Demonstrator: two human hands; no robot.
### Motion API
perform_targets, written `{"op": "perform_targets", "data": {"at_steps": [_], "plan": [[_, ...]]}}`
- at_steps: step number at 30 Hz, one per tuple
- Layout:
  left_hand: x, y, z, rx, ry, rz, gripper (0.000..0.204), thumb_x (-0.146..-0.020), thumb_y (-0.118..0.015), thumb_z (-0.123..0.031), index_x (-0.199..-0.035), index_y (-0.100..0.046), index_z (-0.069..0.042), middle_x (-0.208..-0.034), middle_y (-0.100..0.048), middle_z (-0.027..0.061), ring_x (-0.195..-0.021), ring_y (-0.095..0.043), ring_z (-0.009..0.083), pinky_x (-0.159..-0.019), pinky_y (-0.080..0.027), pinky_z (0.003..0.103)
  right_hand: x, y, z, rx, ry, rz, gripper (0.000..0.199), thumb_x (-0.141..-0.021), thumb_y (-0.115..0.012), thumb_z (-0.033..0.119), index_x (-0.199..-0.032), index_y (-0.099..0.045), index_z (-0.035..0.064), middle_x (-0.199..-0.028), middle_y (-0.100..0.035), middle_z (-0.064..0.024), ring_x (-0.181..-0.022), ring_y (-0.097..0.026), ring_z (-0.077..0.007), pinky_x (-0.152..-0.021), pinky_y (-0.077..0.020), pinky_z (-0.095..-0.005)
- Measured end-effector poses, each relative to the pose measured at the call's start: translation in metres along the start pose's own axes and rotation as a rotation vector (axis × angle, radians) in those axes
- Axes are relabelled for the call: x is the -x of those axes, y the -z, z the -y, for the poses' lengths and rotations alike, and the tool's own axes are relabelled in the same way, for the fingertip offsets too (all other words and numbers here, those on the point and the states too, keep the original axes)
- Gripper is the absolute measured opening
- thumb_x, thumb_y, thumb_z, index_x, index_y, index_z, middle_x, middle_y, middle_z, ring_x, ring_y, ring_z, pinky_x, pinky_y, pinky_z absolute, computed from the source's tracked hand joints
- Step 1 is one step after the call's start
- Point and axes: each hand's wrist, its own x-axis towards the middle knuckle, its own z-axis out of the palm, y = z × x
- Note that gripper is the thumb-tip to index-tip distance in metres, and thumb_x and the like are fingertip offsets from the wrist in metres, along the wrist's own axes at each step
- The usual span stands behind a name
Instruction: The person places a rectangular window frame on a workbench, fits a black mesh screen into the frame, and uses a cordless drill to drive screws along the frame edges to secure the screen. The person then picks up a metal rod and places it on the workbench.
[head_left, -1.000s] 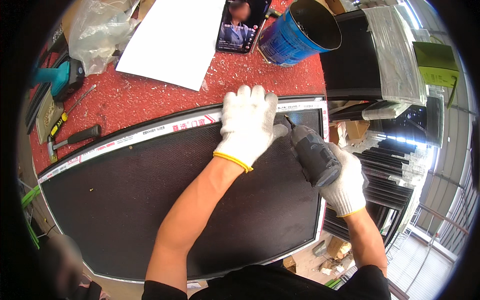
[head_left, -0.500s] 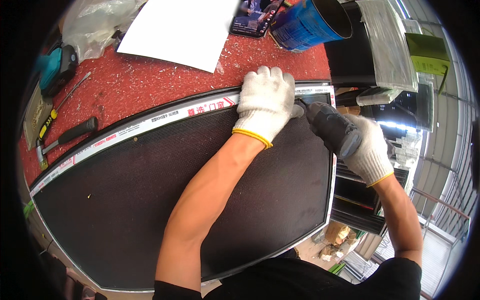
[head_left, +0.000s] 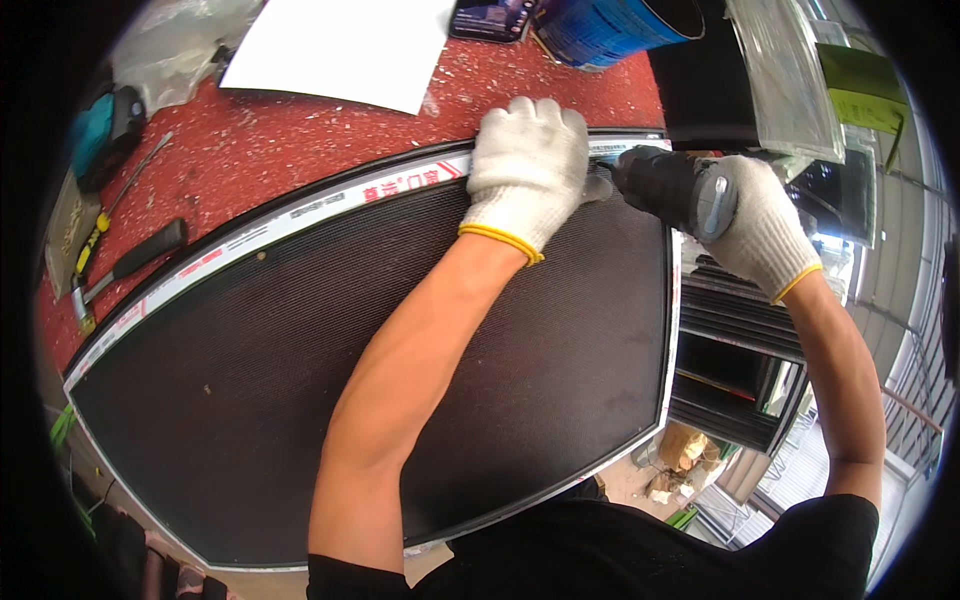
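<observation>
The left hand, in a white knit glove, lies palm down with its fingers spread flat and gripping nothing, pressing the top edge of the framed black mesh screen, whose white strip runs just under the fingertips. The gloved right hand is curled tightly around a dark power tool, its nose meeting the frame just beside the left hand's fingers. Beyond the left fingertips, on the red tabletop, lie a white sheet and a blue can.

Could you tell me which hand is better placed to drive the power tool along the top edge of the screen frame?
Right: the right hand grips the power tool; the left hand presses flat on the screen frame.
</observation>
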Motion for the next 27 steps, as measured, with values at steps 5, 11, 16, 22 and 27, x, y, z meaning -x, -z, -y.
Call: {"op": "perform_targets", "data": {"at_steps": [5, 11, 16, 22, 27], "plan": [[-0.001, 0.005, -0.001, -0.017, 0.001, 0.01, 0.069, -0.088, -0.088, -0.067, -0.12, -0.08, -0.006, -0.123, -0.077, 0.0139, -0.122, -0.074, 0.0295, -0.102, -0.06, 0.044, -0.002, 0.004, 0.002, -0.016, 0.074, -0.044, 0.021, -0.082, -0.086, 0.007, -0.103, -0.082, 0.0049, -0.097, -0.08, -0.0247, -0.1, -0.078, -0.0465, -0.088, -0.0625, -0.0508], [0.036, 0.003, 0.0, 0.014, -0.116, -0.174, 0.061, -0.085, -0.09, -0.053, -0.121, -0.074, -0.007, -0.127, -0.071, 0.0118, -0.127, -0.067, 0.0297, -0.114, -0.049, 0.05, -0.007, 0.021, -0.006, 0.022, 0.144, 0.006, 0.036, -0.072, -0.09, 0.0, -0.107, -0.084, 0.0042, -0.099, -0.081, -0.0249, -0.097, -0.08, -0.0441, -0.087, -0.0642, -0.049], [0.151, 0.014, 0.019, -0.005, 0.005, -0.424, 0.085, -0.077, -0.098, -0.034, -0.146, -0.063, 0.0, -0.151, -0.061, 0.0211, -0.145, -0.055, 0.0419, -0.126, -0.037, 0.063, 0.041, 0.011, -0.066, -0.077, 0.385, -0.483, 0.053, -0.075, -0.088, 0.005, -0.127, -0.078, 0.0045, -0.116, -0.078, -0.0242, -0.114, -0.073, -0.0485, -0.101, -0.0591, -0.05], [0.184, 0.015, 0.024, -0.159, 0.263, -0.166, 0.09, -0.094, -0.084, -0.048, -0.162, -0.053, 0.001, -0.172, -0.046, 0.0308, -0.161, -0.04, 0.0521, -0.132, -0.027, 0.072, 0.069, -0.049, -0.112, -0.218, 0.363, -0.385, 0.078, -0.073, -0.099, 0.014, -0.14, -0.063, -0.0007, -0.127, -0.071, -0.0223, -0.118, -0.071, -0.0432, -0.108, -0.0557, -0.0478], [0.169, 0.001, 0.022, -0.152, 0.199, -0.114, 0.094, -0.096, -0.079, -0.055, -0.167, -0.05, 0.0, -0.179, -0.036, 0.0313, -0.167, -0.033, 0.0529, -0.134, -0.023, 0.072, 0.097, -0.087, -0.11, -0.132, 0.57, -0.326, 0.055, -0.075, -0.09, 0.009, -0.128, -0.076, 0.0064, -0.12, -0.075, -0.0171, -0.109, -0.067, -0.0435, -0.102, -0.0516, -0.0519]]}}
